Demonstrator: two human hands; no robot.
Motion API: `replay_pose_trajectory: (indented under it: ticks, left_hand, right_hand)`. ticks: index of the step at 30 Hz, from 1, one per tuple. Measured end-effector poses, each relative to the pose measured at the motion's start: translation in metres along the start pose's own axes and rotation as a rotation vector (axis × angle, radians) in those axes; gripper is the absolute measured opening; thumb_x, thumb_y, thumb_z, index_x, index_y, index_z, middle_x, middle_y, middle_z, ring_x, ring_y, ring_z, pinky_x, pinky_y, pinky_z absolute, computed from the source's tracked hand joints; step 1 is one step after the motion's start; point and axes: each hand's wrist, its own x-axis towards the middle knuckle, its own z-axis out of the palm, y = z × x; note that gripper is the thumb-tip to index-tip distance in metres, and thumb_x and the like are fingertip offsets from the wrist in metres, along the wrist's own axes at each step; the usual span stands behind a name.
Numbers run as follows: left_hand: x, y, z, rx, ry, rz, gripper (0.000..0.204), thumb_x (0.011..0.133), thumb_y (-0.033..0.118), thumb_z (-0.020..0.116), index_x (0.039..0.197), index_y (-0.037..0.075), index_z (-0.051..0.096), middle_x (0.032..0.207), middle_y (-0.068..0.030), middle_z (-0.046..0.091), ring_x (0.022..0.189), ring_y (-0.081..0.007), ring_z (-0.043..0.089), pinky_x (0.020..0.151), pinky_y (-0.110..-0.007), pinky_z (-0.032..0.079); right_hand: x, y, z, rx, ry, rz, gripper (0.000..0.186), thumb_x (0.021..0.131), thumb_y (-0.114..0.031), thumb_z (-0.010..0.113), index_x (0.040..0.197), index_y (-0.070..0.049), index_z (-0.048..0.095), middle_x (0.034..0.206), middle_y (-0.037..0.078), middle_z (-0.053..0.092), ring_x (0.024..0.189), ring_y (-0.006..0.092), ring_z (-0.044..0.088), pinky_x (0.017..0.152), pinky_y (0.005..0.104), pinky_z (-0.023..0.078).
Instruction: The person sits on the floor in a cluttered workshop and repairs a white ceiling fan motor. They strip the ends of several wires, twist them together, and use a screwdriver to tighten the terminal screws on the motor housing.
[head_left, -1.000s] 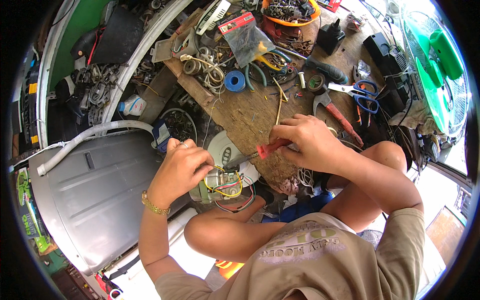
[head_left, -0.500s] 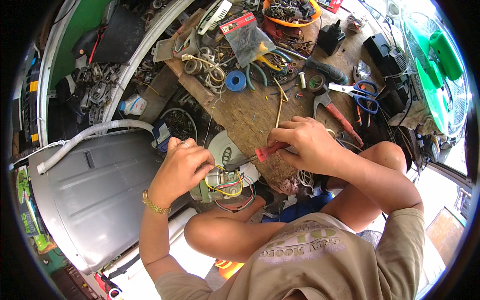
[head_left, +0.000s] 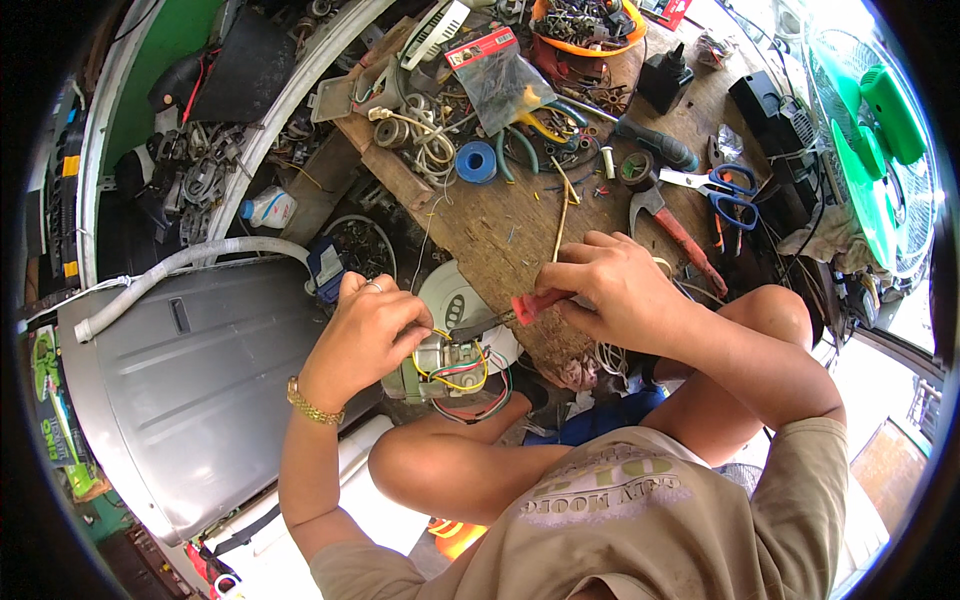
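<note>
My left hand (head_left: 365, 330) is closed in a pinch on a thin strand of solder wire (head_left: 423, 238), which runs up toward a blue spool (head_left: 476, 162). In my right hand (head_left: 615, 290) is a soldering iron by its red flared handle (head_left: 538, 303). Its dark shaft (head_left: 480, 328) points left to the top of a small electric motor (head_left: 432, 362), close to my left fingertips. Yellow, red, green and white wires (head_left: 458, 376) loop around the motor. Behind it lies a round white plastic part (head_left: 440, 292). The exact contact at the iron's tip is too small to tell.
Cutters (head_left: 520, 150), a screwdriver (head_left: 655, 142), tape roll (head_left: 636, 168), scissors (head_left: 725, 188) and a hammer (head_left: 680, 235) lie on the wooden bench (head_left: 500, 230). A grey appliance (head_left: 200, 390) with a hose (head_left: 190, 258) stands left. A green fan (head_left: 870, 150) is far right.
Both hands stay almost in place, with only a slight shift of my left hand to the right. The soldering iron and motor look nearly the same.
</note>
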Motion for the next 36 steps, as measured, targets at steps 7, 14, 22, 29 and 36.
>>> replay_pose_trajectory:
  ticks: [7, 14, 22, 29, 36]
  left_hand:
    - [0.001, 0.0, -0.001, 0.001, 0.001, -0.001, 0.007, 0.078, 0.013, 0.073, 0.077, 0.01, 0.067, 0.074, -0.0036, 0.065, 0.079, -0.0209, 0.054, 0.078, -0.037, 0.03]
    - [0.0, -0.001, 0.001, -0.002, 0.008, -0.005, 0.007, 0.077, 0.014, 0.074, 0.077, 0.01, 0.067, 0.077, -0.0029, 0.067, 0.079, -0.0209, 0.054, 0.079, -0.037, 0.03]
    - [-0.004, 0.0, -0.006, -0.101, 0.031, -0.086, 0.006, 0.079, 0.01, 0.072, 0.08, 0.009, 0.067, 0.081, -0.0008, 0.067, 0.08, -0.0178, 0.056, 0.081, -0.035, 0.034]
    - [-0.006, -0.005, 0.011, -0.632, 0.496, -0.056, 0.004, 0.084, 0.002, 0.068, 0.084, 0.002, 0.064, 0.09, -0.0053, 0.064, 0.084, -0.0156, 0.06, 0.075, -0.028, 0.047]
    - [0.006, 0.009, 0.024, -0.805, 0.553, 0.071, 0.061, 0.086, -0.003, 0.063, 0.143, 0.004, 0.04, 0.15, -0.0112, 0.037, 0.136, -0.0234, 0.04, 0.11, -0.034, 0.037]
  right_hand:
    - [0.0, -0.003, -0.001, -0.03, 0.033, -0.026, 0.029, 0.068, -0.011, 0.072, 0.096, -0.015, 0.067, 0.087, 0.005, 0.063, 0.085, 0.0287, 0.059, 0.073, 0.0423, 0.045]
    - [0.005, 0.012, -0.012, 0.115, 0.111, -0.033, 0.022, 0.073, -0.006, 0.067, 0.094, -0.006, 0.061, 0.082, 0.009, 0.063, 0.081, 0.0272, 0.063, 0.069, 0.0401, 0.049]
    - [0.011, 0.029, -0.026, 0.887, 0.126, 0.435, 0.022, 0.093, -0.014, 0.061, 0.11, -0.002, 0.056, 0.081, -0.001, 0.055, 0.066, 0.0067, 0.051, 0.056, 0.0233, 0.041]
    - [0.009, 0.024, -0.046, 1.346, 0.165, 0.434, 0.028, 0.097, -0.016, 0.058, 0.121, -0.004, 0.052, 0.084, 0.002, 0.058, 0.065, 0.0068, 0.051, 0.055, 0.0229, 0.045]
    - [-0.002, 0.036, -0.067, 1.243, 0.272, 0.27, 0.033, 0.098, -0.019, 0.057, 0.129, -0.011, 0.05, 0.087, 0.003, 0.059, 0.071, 0.0101, 0.057, 0.055, 0.0273, 0.049]
